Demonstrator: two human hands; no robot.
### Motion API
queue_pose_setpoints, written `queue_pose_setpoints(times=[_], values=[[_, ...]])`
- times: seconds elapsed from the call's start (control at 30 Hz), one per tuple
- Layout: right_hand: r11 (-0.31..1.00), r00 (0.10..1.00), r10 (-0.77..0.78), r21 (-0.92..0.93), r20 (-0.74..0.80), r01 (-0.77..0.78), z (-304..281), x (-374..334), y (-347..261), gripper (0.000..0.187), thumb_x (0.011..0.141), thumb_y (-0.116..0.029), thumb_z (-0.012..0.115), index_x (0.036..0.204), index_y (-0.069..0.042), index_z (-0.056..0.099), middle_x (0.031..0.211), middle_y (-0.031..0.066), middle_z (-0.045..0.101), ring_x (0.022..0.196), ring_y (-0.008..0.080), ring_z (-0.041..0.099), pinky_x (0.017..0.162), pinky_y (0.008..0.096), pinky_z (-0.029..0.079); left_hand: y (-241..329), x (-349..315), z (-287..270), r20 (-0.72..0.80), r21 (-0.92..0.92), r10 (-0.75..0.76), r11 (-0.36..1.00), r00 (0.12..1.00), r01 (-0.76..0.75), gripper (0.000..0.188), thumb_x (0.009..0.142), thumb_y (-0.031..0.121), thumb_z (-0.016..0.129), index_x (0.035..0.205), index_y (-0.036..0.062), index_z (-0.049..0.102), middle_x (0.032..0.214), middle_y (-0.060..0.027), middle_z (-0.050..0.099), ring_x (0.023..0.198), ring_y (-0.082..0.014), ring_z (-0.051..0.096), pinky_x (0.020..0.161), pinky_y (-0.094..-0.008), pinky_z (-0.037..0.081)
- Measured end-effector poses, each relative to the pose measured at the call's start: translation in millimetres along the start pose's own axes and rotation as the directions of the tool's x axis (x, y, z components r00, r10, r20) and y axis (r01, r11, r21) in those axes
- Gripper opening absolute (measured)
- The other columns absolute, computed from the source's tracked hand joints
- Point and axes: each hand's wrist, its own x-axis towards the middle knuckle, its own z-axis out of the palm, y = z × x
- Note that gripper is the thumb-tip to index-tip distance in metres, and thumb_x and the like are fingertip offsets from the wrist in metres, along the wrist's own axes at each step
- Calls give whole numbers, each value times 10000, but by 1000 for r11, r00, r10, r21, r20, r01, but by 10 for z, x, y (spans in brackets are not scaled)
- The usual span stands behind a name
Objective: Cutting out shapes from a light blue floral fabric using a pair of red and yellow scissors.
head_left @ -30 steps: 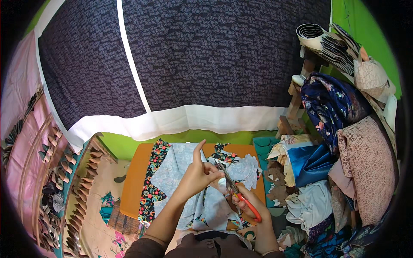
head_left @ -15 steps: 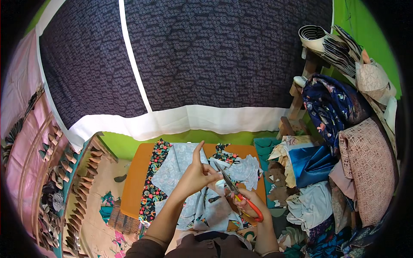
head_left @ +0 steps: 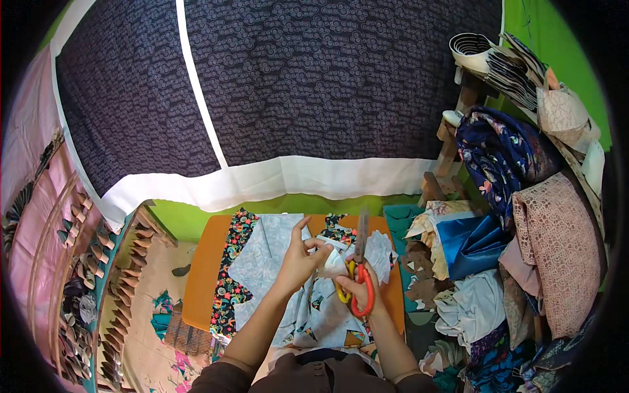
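Between thumb and fingers, my left hand (head_left: 298,261) pinches a small white piece (head_left: 335,261), perhaps paper or fabric; its index finger points up. In my right hand (head_left: 373,281) are scissors (head_left: 363,304) with one red and one yellow handle loop. Their blades point away from me, blurred by motion, just right of the white piece and apart from it. Below both hands, pale fabric (head_left: 262,252) with a dark floral side showing at its edge (head_left: 226,298) lies spread over an orange-brown table (head_left: 200,288). A crumpled pale scrap (head_left: 377,252) rests at the table's right.
Right of the table are cloth scraps, a shiny blue cloth (head_left: 468,243), and a pale bundle (head_left: 472,304). A rack of shoe-shaped pieces (head_left: 124,288) stands at left. A dark patterned curtain (head_left: 327,85) hangs ahead. More scraps (head_left: 164,314) lie on the floor.
The scissors have swung from pointing up-left at the white piece to nearly straight ahead, moving off it. My right hand has turned and risen slightly; my left still pinches the piece.
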Motion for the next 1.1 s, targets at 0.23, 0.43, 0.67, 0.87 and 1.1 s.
queue_pose_setpoints(times=[0.23, 0.43, 0.67, 0.87, 1.1], values=[[989, 990, 70, -135, 123, -54, -74, 154, -202, 366, 692, -38, 639, 1009, -52, 457, 652, -8, 481, 466, 52, 411, 401, 186, 314, -117, -44, -287, 58, 27, 43, 999, 997, -44, 545, 790, 38, 575, 1248, 31, 281, 767, -18, 544, 689, -70, 495, 632, -195, 403], [932, 971, 89, -362, 224, -2, -242, 452, -464, 339, 700, -112, 667, 990, -35, 511, 753, 7, 513, 638, 68, 474, 557, 196, 398, -181, -11, -447, 279, 233, -84, 972, 957, 17, 404, 790, 43, 558, 1169, 37, 418, 874, -37, 550, 847, -114, 520, 765, -246, 408], [813, 879, 188, -572, 439, 112, -281, 617, -528, 357, 703, -126, 658, 1009, -14, 513, 808, 34, 521, 734, 102, 495, 637, 228, 411, -282, -14, -356, 457, 532, -43, 813, 888, -235, 277, 787, 193, 602, 1001, 25, 553, 905, -45, 578, 882, -98, 506, 770, -245, 403], [829, 843, 229, -551, 487, 93, -292, 678, -368, 369, 714, -137, 651, 1027, -5, 506, 863, 57, 546, 748, 112, 508, 644, 234, 419, -536, -23, -380, 468, 437, -276, 898, 840, 52, 203, 803, 210, 592, 848, 13, 604, 712, 6, 574, 675, -53, 490, 625, -216, 395], [597, 935, 140, -781, 326, 183, -278, 652, -345, 484, 722, -284, 661, 1071, 0, 485, 742, 92, 567, 604, 145, 543, 538, 252, 417, -621, -83, -274, 305, 251, -449, 889, 840, 383, 200, 805, 253, 583, 770, 57, 608, 679, 50, 524, 616, -41, 432, 549, -197, 336]])
